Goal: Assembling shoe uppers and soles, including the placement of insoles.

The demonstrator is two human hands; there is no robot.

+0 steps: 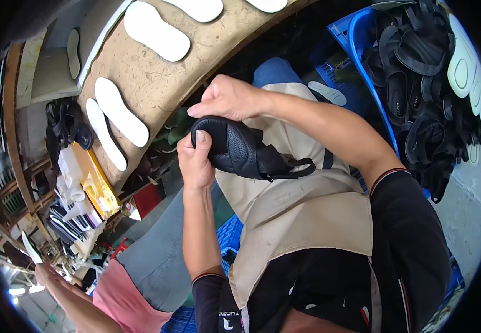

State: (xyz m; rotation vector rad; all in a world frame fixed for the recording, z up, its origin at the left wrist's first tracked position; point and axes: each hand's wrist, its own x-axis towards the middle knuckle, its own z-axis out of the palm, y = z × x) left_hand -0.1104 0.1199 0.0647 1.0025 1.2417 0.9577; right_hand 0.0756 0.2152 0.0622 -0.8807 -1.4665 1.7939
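Observation:
A black sandal [240, 145] with a textered leather-like upper and a loose back strap lies across my lap side, its rounded front end to the left. My left hand [195, 161] grips that rounded end, thumb pressed on top and the other fingers underneath, mostly hidden. Along the far edge of the same end rests my right hand [229, 99], closed, with its fingers curled and the thumb pointing left. Whatever those curled fingers may hold is hidden. Below the sandal a beige apron [312, 222] covers my lap.
White insoles [157, 33] lie on a brown-topped table [140, 77] ahead. At right, a blue crate [362, 72] is heaped with black sandals [418, 83]. Another person's forearm [74, 305] and pink garment [127, 297] appear at lower left, near a yellow package [99, 186].

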